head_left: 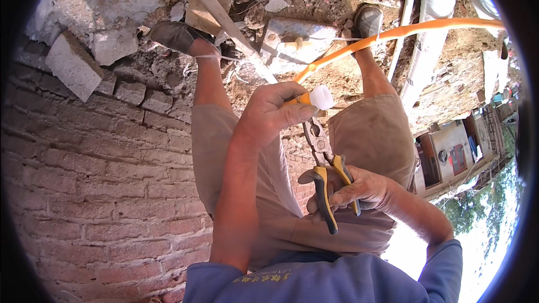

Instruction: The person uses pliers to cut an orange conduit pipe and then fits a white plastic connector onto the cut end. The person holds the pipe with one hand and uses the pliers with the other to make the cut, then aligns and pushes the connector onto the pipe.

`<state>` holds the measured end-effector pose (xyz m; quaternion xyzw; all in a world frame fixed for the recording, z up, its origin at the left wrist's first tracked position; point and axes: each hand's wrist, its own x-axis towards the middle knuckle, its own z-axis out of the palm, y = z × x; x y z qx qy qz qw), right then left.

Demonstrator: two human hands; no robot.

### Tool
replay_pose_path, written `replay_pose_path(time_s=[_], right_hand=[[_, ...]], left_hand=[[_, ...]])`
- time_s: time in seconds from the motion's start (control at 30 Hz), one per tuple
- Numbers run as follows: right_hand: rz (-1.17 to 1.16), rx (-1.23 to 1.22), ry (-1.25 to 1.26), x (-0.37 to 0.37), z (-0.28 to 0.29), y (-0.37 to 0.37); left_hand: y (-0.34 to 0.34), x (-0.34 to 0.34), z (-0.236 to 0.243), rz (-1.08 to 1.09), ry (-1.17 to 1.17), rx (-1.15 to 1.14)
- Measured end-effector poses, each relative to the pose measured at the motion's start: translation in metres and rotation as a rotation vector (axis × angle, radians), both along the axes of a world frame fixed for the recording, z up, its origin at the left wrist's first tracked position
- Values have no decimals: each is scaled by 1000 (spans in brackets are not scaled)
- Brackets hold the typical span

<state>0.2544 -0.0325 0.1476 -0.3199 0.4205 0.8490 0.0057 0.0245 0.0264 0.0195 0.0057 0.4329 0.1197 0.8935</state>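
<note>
My left hand (pixel 272 111) is closed round the end of an orange pipe (pixel 387 36), thumb and fingers gripping it just behind a white plastic end piece (pixel 321 97). In my right hand (pixel 359 188) is a pair of pliers (pixel 321 151) with yellow and black handles. The fingers wrap the handles, which stand spread apart. Its metal jaws point up, close below my left thumb and the white piece. Whether the jaws touch anything is hard to make out.
A brick wall (pixel 112 191) fills the left side. Broken blocks (pixel 76 64) and rubble lie around my shoes. A wooden stick (pixel 224 19) slants between my feet, beside a grey slab (pixel 297 36). White wrapped pipes (pixel 429 39) lie at right.
</note>
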Motion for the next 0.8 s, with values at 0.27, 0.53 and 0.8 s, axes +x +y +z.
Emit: replay_pose_path(time_s=[0.27, 0.53, 0.8], right_hand=[[43, 2, -36, -8, 5, -2], [171, 176, -137, -19, 13, 9], [315, 248, -98, -9, 18, 17]], left_hand=[[-6, 0, -2, -5, 9, -15], [-1, 0, 7, 0, 2, -7], [-10, -3, 13, 33, -6, 3]])
